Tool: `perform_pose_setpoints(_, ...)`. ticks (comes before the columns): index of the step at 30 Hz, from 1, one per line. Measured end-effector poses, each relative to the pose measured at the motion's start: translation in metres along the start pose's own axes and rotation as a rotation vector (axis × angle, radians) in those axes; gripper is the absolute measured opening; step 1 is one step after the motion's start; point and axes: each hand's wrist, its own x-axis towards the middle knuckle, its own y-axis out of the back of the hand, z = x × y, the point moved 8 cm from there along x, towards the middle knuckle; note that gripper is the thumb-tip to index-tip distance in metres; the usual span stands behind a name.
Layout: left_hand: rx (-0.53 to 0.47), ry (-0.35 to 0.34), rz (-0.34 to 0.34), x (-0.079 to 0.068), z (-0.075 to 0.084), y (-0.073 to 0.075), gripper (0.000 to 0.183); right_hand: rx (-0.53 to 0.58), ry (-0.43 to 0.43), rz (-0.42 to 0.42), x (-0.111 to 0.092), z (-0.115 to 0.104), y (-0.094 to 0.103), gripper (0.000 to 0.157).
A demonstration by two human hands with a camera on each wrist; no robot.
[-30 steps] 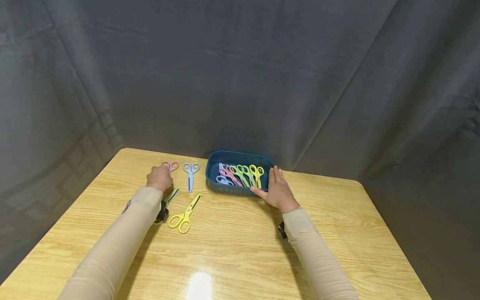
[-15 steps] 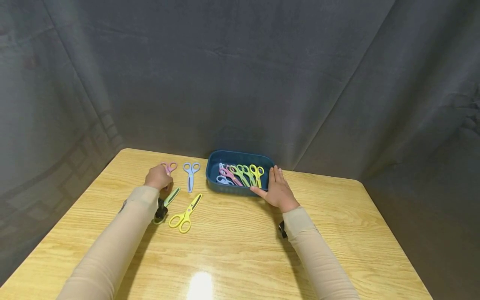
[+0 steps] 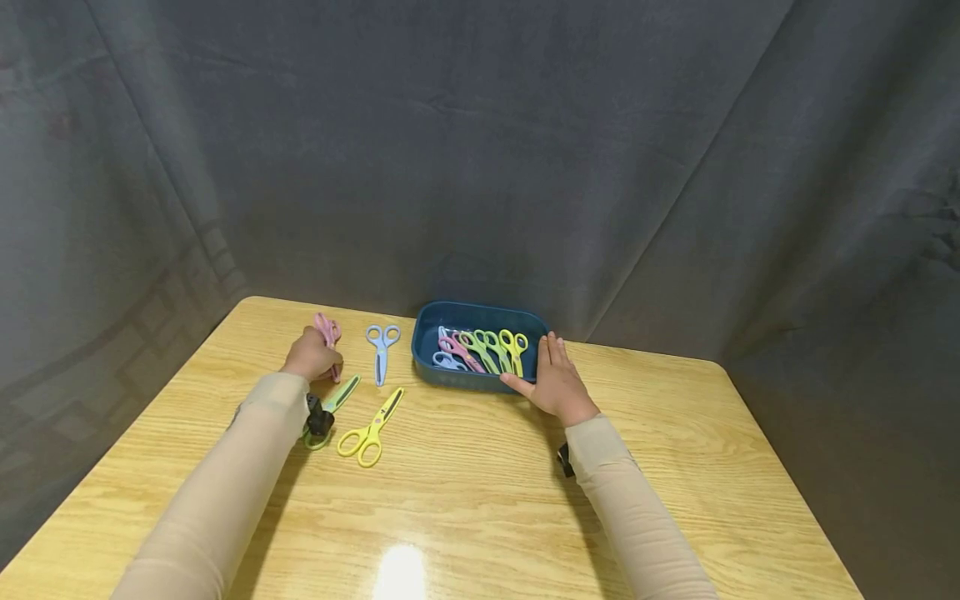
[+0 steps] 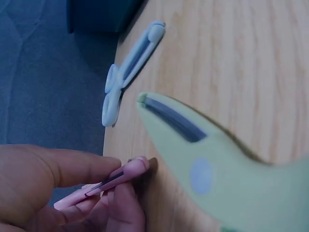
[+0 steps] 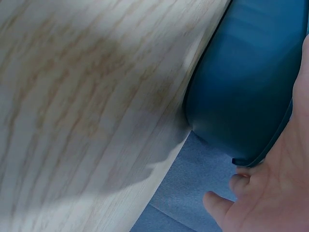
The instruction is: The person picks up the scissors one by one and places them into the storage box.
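Note:
My left hand [image 3: 311,355] pinches pink scissors [image 4: 120,178] between thumb and fingers; in the head view their handle loops stick up past the hand, tilted. Just below that hand on the table lie green scissors [image 4: 193,150], partly hidden by the wrist camera in the head view. Yellow scissors [image 3: 370,431] lie to their right, and light blue scissors [image 3: 381,354] further back. My right hand [image 3: 557,386] rests with straight fingers against the right end of a dark blue bin [image 3: 457,379]. Inside the bin are several scissors [image 3: 480,350] in pink, green, yellow and blue.
The wooden table [image 3: 465,500] has its back edge close behind the bin. Grey curtains [image 3: 450,167] hang behind the table and at both sides. A black camera [image 3: 319,419] is strapped under the left wrist.
My left hand has drawn slightly left, and the pink scissors have tilted up in its grip. The right hand and the bin have stayed in place.

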Motion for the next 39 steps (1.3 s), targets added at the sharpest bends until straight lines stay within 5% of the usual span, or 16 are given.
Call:
perform_pose_setpoints(6,-0.214,0.054,-0.049,0.002,-0.005,-0.006,0.063,-0.002,-0.004,-0.004,-0.001,0.002,0.0,0.118)
perform_pose_setpoints(11,-0.361,0.074,-0.029,0.003,0.001,-0.01,0.049,0.001,-0.008,-0.006,0.0,0.001,0.0,0.119)
perform_pose_setpoints(29,-0.559,0.047,-0.019,-0.007,0.037,-0.023,0.047,0.004,-0.013,-0.022,0.0,-0.001,0.0,0.118)
perform_pose_setpoints(39,-0.701,0.078,-0.095,-0.012,0.055,-0.037,0.054,-0.007,-0.007,-0.022,0.001,0.0,0.0,0.118)
